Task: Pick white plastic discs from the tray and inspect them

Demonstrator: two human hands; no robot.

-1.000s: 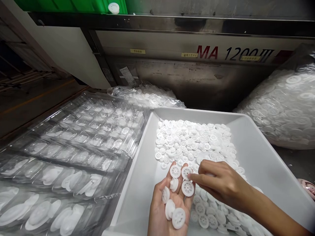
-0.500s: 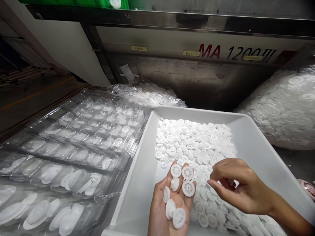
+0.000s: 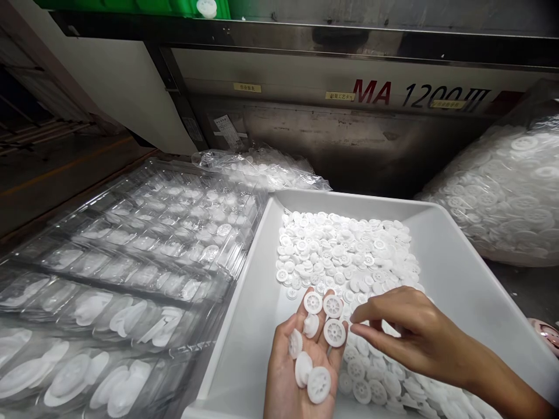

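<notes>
My left hand [image 3: 282, 378] is palm up over a grey bin [image 3: 244, 326], its fingers slightly curled, holding several small white plastic wheels [image 3: 334, 333] on the palm and fingers. Some show spoked faces; others lie tilted on edge. To its right, my right hand [image 3: 410, 334] hovers with thumb and index finger apart by a small gap, the tips close to the wheels at my left fingertips. No wheel shows between them; its other fingers are partly hidden. Beneath both hands lies a heap of similar white wheels [image 3: 340, 250] in the bin.
Stacked clear plastic trays [image 3: 144, 273] holding white parts stand left of the bin. A clear bag of wheels [image 3: 502, 198] bulges at the right, with another bag [image 3: 271, 169] behind. A machine panel [image 3: 314, 125] rises at the back, near a green container [image 3: 131, 7].
My right hand has moved left towards the wheels in my left hand, and its thumb and index finger have extended. My left hand stays nearly still with the same wheels.
</notes>
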